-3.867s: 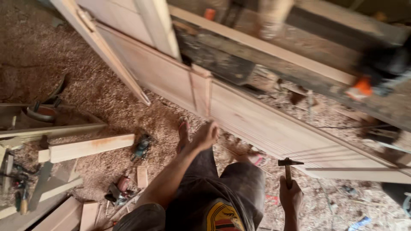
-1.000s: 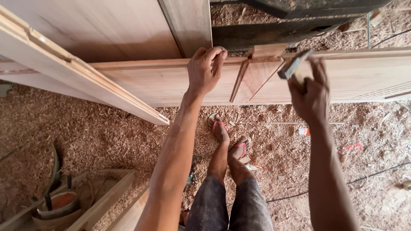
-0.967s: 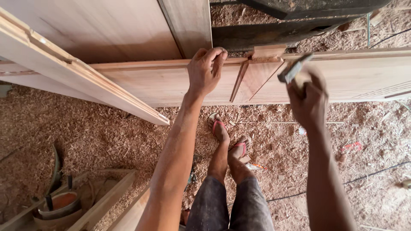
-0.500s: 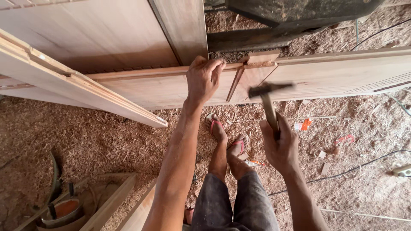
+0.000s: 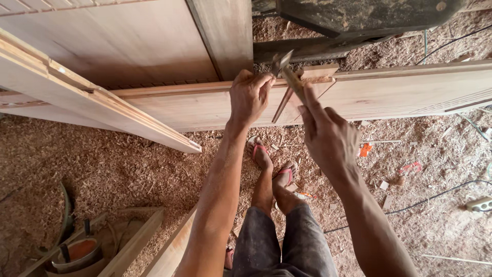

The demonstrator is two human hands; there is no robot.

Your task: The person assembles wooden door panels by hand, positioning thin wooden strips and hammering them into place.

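A person's right hand (image 5: 328,136), closed around the wooden handle of a hammer (image 5: 289,74), now has the tool's metal head brought up to the top edge of a long wooden door frame rail (image 5: 400,92); half a second ago the hammer was drawn back below the rail, so the swing has arrived at the joint. The left hand (image 5: 249,97) stays curled over the same edge, fingers wrapped on the rail just beside the hammer head, steadying it where a short slanting wooden strip (image 5: 283,105) leans against the rail's face. Whether the head is touching wood cannot be told. Beyond the hands, a pale wooden panel (image 5: 118,51) rises at upper left. Below, the person's sandalled feet (image 5: 271,164) stand on a floor deep in sawdust (image 5: 102,169), with a black cable (image 5: 435,195) trailing at right.
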